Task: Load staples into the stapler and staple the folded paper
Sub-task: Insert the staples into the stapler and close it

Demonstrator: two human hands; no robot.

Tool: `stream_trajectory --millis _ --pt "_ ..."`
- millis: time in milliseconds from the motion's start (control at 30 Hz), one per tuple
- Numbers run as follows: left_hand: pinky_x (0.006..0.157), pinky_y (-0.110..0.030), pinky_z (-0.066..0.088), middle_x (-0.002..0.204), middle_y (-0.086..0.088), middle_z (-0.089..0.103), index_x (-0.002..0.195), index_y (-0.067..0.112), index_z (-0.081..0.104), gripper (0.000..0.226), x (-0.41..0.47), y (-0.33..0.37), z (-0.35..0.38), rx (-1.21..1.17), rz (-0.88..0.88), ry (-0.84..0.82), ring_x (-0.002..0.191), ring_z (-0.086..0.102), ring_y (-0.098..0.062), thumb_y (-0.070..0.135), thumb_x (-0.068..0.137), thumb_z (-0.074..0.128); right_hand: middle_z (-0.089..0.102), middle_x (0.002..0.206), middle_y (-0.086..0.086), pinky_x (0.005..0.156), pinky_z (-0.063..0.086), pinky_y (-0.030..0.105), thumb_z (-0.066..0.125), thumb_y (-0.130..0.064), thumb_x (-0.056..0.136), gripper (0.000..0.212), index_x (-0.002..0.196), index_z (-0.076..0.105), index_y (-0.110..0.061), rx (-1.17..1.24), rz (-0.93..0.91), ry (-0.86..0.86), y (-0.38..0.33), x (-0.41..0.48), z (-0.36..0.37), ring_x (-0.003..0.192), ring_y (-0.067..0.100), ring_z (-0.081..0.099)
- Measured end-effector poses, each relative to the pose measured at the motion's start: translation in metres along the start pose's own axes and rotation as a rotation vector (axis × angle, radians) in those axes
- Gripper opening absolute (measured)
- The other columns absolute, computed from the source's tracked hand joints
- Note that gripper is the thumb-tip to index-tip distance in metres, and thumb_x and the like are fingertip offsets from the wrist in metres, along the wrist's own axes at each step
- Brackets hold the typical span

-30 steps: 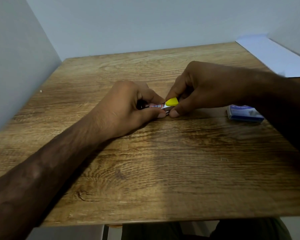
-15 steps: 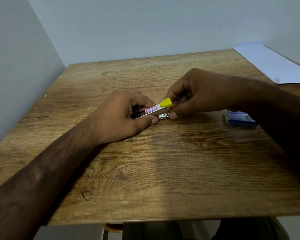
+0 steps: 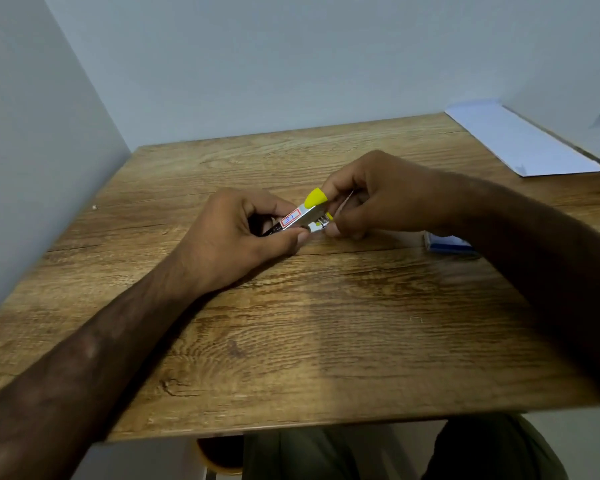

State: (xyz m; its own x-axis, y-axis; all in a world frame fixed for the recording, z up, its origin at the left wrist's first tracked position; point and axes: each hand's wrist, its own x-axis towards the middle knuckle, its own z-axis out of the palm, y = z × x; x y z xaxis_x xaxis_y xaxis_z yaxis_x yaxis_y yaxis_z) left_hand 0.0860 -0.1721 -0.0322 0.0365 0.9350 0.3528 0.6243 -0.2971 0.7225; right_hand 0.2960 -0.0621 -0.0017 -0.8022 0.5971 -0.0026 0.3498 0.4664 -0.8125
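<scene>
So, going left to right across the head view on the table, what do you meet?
left hand → stapler → right hand → blue box → white paper

Silver stapler (image 3: pixel 300 218) with yellow tip, blue box (image 3: pixel 445 244), wood-grain table (image 3: pixel 326 323).

stapler (image 3: pixel 300 218) top arm now swung up, yellow tip raised, mouth open, where it lay shut a second ago
</scene>
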Motion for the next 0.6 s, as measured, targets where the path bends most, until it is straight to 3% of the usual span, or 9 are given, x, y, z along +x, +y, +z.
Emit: stream_trajectory --millis 67,200,333,400,500,600 --pt "0.060 -0.038 0.039 0.079 -0.024 0.069 0.100 0.020 0.082 0.020 0.002 0.008 0.003 -0.085 -0.019 0.053 0.065 0.051 -0.018 0.018 0.081 0.084 0.075 0.085 0.016 0.063 0.059 0.026 0.076 0.001 0.085 0.031 0.111 0.076 -0.017 0.111 0.005 0.035 0.000 -0.004 0.000 0.069 0.012 0.069" --pt "0.062 -0.033 0.037 0.081 -0.030 0.070 0.099 0.018 0.082 0.016 0.011 0.029 0.014 -0.171 -0.010 0.134 0.066 0.048 -0.018 0.019 0.083 0.082 0.079 0.103 0.013 0.068 0.061 0.027 0.069 -0.013 0.094 0.021 0.114 0.073 -0.010 0.360 0.030 0.055 0.002 -0.014 -0.002 0.085 0.021 0.077" --pt "0.059 -0.035 0.032 0.070 -0.030 0.061 0.100 0.018 0.081 0.017 0.024 0.045 0.033 -0.153 -0.006 0.150 0.063 0.040 -0.020 0.018 0.083 0.082 0.080 0.096 0.009 0.069 0.063 0.027 0.061 -0.010 0.098 0.015 0.107 0.073 -0.011 0.536 0.044 0.077 0.008 -0.027 -0.012 0.087 0.024 0.078" --pt "0.060 -0.036 0.033 0.072 -0.032 0.061 0.100 0.018 0.082 0.017 0.029 0.051 0.044 -0.156 0.000 0.119 0.063 0.041 -0.020 0.018 0.082 0.082 0.080 0.095 0.008 0.068 0.063 0.027 0.063 -0.012 0.096 0.015 0.107 0.074 -0.012 0.500 0.059 0.080 0.013 -0.036 -0.021 0.088 0.023 0.077" --pt "0.060 -0.036 0.031 0.065 -0.012 0.057 0.100 0.017 0.082 0.020 0.033 0.055 0.058 -0.163 0.010 0.068 0.063 0.039 -0.020 0.021 0.080 0.082 0.080 0.100 0.009 0.064 0.055 0.026 0.071 -0.016 0.090 0.016 0.103 0.076 -0.024 0.284 0.066 0.107 0.022 -0.052 -0.036 0.086 0.015 0.071" --pt "0.059 -0.035 0.028 0.065 -0.004 0.052 0.101 0.017 0.081 0.019 0.037 0.056 0.066 -0.156 0.002 0.049 0.062 0.037 -0.020 0.020 0.082 0.082 0.076 0.108 0.013 0.074 0.051 0.029 0.081 -0.013 0.083 0.038 0.114 0.071 -0.032 0.134 0.123 0.123 0.033 -0.067 -0.049 0.086 0.010 0.068"
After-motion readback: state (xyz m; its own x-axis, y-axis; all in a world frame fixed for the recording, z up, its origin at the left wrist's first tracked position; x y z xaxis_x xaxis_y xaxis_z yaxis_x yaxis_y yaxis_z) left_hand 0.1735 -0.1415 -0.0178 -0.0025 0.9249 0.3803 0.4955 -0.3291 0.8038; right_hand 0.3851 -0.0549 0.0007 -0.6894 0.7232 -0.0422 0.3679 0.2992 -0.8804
